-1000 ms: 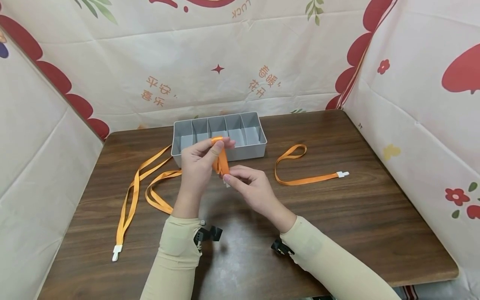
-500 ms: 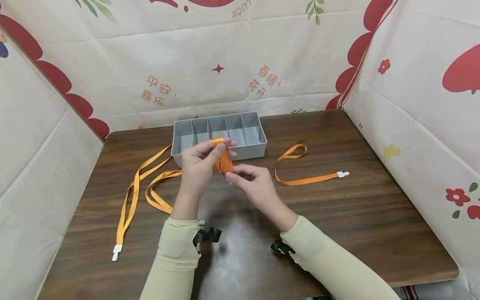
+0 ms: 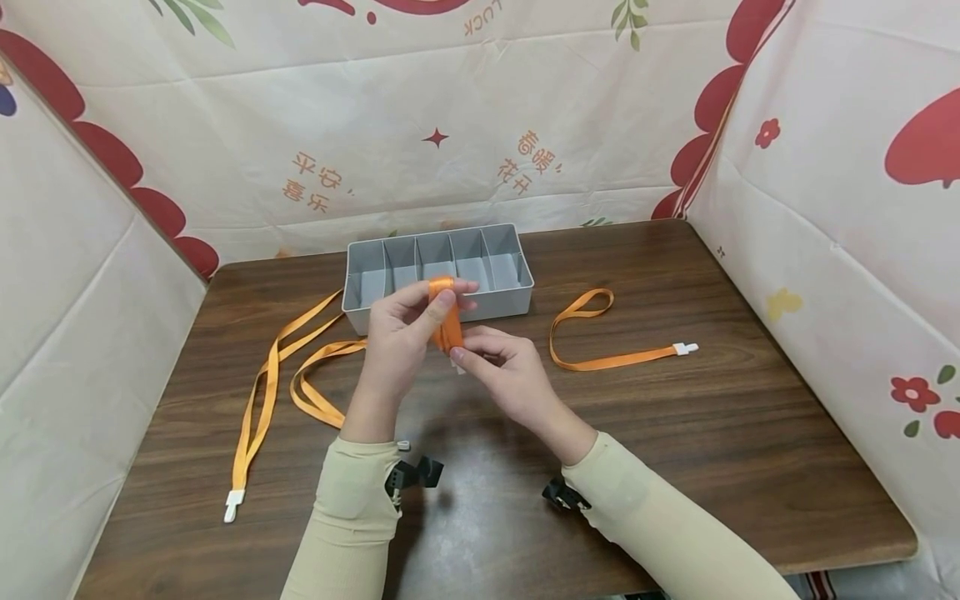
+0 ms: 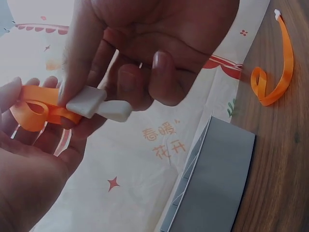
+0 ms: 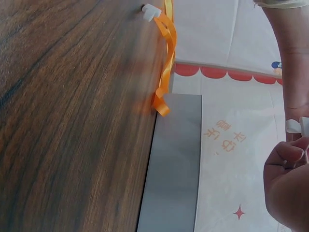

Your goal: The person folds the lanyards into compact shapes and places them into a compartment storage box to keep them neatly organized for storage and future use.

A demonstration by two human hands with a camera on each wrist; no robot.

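A folded orange lanyard [image 3: 447,329] is held up between both hands in front of the grey box. My left hand [image 3: 399,337] grips its upper end, thumb in front and the band looped over the fingers. At the lower end my right hand [image 3: 504,371] pinches the layers between thumb and fingertips. In the left wrist view the lanyard's white plastic clip [image 4: 87,101] sticks out beside the right thumb, and loose loops of band [image 4: 31,113] show at the left fingers. The right wrist view catches that clip [image 5: 293,126] only at its edge.
A grey box [image 3: 491,305] with several compartments stands at the table's back. One orange lanyard [image 3: 615,361] lies right of it. More orange lanyards [image 3: 255,417] lie on the left, partly behind the left arm. White printed cloth [image 3: 420,108] encloses the table.
The folded lanyard swung slightly right and then hung straighter, and both hands shifted a little. The box and the lanyards on the table stayed put.
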